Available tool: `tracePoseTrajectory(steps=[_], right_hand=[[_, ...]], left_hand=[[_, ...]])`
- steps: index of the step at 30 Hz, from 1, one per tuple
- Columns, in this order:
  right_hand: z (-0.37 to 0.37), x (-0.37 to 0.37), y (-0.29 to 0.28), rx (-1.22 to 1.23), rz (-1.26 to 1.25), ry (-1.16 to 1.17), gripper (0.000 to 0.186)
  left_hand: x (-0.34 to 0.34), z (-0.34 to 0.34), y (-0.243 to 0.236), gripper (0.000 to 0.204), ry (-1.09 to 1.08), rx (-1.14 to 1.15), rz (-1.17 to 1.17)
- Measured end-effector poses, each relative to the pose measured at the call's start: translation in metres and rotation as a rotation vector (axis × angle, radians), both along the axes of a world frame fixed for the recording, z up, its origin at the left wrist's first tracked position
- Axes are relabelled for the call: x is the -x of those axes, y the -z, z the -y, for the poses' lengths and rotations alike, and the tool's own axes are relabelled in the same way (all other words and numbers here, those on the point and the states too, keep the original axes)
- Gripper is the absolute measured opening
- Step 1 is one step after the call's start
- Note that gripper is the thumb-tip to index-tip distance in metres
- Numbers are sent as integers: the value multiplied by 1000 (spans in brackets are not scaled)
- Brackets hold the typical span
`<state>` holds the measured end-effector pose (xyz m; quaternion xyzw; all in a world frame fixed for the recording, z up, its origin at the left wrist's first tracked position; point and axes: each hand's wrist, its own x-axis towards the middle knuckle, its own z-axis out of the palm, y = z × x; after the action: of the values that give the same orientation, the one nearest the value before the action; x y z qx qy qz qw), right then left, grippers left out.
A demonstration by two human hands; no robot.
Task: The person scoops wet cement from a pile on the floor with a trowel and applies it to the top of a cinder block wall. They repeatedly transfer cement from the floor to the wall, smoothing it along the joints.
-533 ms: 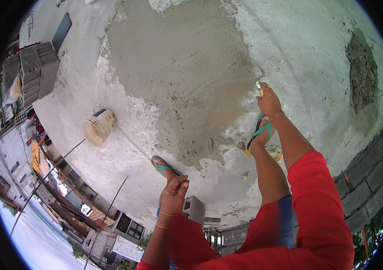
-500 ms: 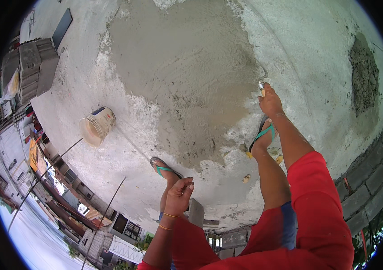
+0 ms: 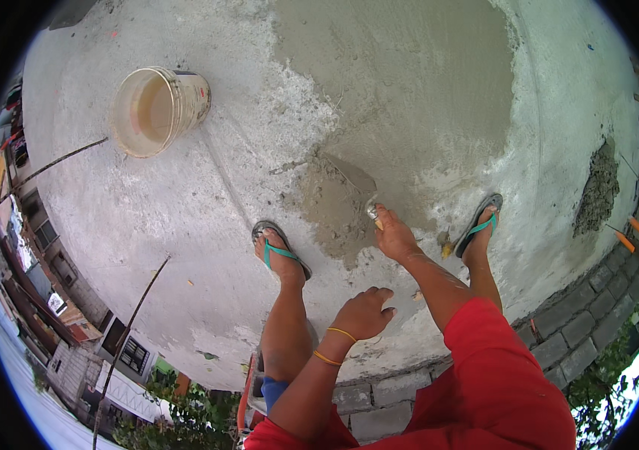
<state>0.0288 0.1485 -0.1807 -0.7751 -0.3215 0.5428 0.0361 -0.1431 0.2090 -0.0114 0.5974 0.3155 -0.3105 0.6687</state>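
Note:
My right hand (image 3: 396, 240) grips the short handle of a trowel (image 3: 372, 210), whose blade lies on a rough, lumpy part of the wet grey mortar patch (image 3: 402, 75). My left hand (image 3: 362, 313) hangs above the pale concrete, lower and left of the right one, empty, its fingers loosely bent and apart. My two feet in dark flip-flops with teal straps stand on either side of the mortar's near edge.
A white plastic bucket (image 3: 188, 105) with murky liquid stands at upper left. A lump of darker mortar (image 3: 595, 187) lies at right. Grey blocks (image 3: 597, 315) edge the concrete below. Two thin rods (image 3: 139, 296) rise at left; buildings and foliage show beyond.
My view has shifted. The trowel has moved leftward and nearer my body, from the patch's right edge onto its rough lower part. My left hand's fingers have loosened and moved closer to the right hand.

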Motion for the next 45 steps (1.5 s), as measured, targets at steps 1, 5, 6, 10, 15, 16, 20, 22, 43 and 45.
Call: tracePoseTrajectory(steps=[1,5,6,10,15,16,20,22,43,45], right_hand=[[-13,-20,-3,-40,53,18,71],[-112,-131,26,-228,457,121,67],[-135,-152,37,-205,550,140,66],[-141,-135,74,-198,489,-7,68],[-16,-35,49,8,172,-344,68],[-8,-33,41,-24,170,-397,68],[-80,-84,21,-129,208,-326,68],[-156,-123,29,-260,395,-187,62],[-220,-29,29,-214,283,-515,61],[-231,-15,42,-257,316,-515,61]], left_hand=[[5,-7,-3,43,4,-22,-1],[14,-18,-9,45,-56,-67,36],[13,-15,-10,45,-94,-74,58],[8,2,-8,47,-233,-90,91],[-5,24,-3,47,-200,-48,54],[-6,26,-3,47,-221,-60,66],[-5,38,-1,47,-278,-43,75],[-3,43,1,47,-284,-37,77],[46,41,-8,46,-409,-125,94],[51,40,-8,46,-409,-132,80]])
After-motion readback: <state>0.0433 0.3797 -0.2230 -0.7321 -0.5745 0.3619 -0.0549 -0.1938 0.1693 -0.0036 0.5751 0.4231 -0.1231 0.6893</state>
